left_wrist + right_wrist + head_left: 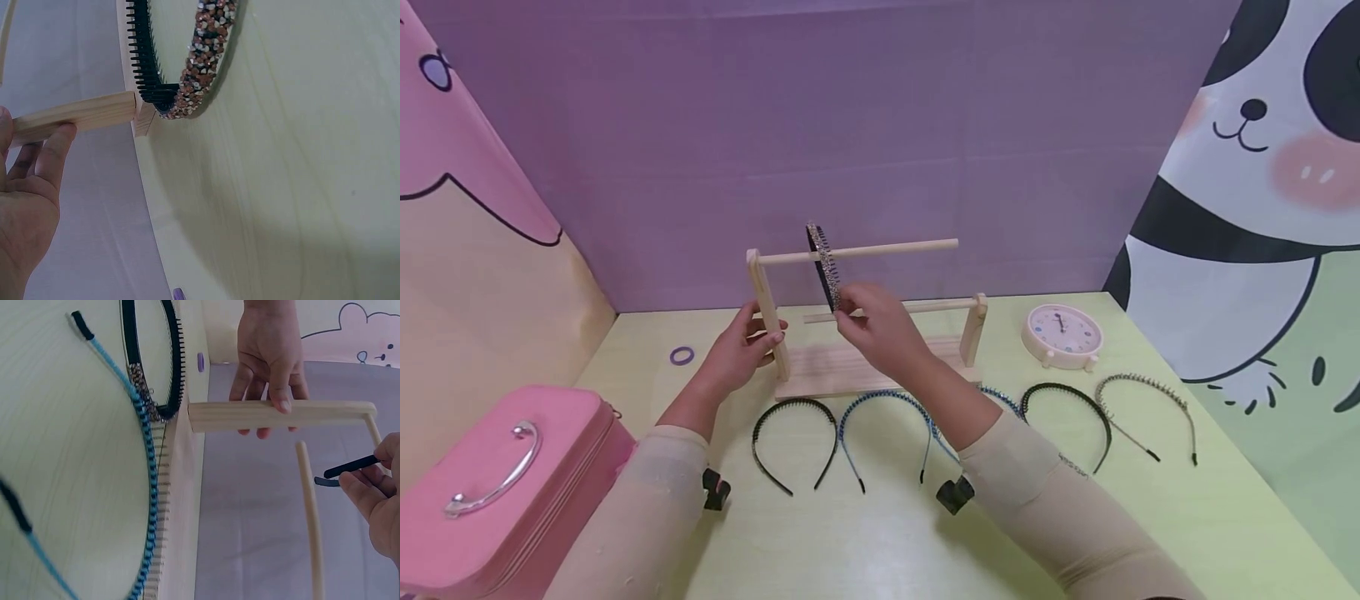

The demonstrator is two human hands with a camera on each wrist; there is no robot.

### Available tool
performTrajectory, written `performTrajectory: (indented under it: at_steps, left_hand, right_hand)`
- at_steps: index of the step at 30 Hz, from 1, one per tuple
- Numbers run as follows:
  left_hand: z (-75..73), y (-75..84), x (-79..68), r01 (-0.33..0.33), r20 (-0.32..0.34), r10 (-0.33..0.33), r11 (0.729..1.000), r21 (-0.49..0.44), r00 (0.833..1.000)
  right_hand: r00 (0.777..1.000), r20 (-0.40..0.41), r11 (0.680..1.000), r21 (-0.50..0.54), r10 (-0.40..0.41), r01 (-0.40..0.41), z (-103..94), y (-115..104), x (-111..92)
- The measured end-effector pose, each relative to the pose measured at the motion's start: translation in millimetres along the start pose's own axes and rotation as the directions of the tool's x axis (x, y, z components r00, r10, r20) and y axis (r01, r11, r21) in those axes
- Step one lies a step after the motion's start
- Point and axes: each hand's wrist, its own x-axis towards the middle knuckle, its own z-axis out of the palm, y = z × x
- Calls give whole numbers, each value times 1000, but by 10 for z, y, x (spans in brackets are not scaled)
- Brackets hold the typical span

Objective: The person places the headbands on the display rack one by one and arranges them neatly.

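My left hand (741, 350) grips the left post (766, 300) of a wooden display rack (820, 375), thumb on one side and fingers on the other. On the rack's upper rod (902, 247), near the left post, hangs a black headband (829, 271) with a glittery, beaded outer face and comb teeth inside. My right hand (883, 329) pinches it low down; its two black ends (350, 467) show at the fingertips in the right wrist view. The shorter lower rod (940, 306) passes partly behind that hand.
Several headbands lie in front of the rack, including a black one (797, 402) and a blue one (883, 395); my right forearm covers part of the row. A pink clock (1063, 333) stands right, a pink case (497, 492) left. A purple ring (682, 348) lies beyond the case.
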Motion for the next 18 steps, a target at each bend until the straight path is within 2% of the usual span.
performTrajectory:
  at_steps: [7,18]
  left_hand:
    - [0,-20,6,-20,-2,20,1000,13,1000]
    - [-2,15,-20,-24,6,24,1000,18,1000]
  right_hand:
    - [1000,-3,999,-33,17,-17,177,-12,110]
    - [996,59,997,35,61,-63,434,-59,172]
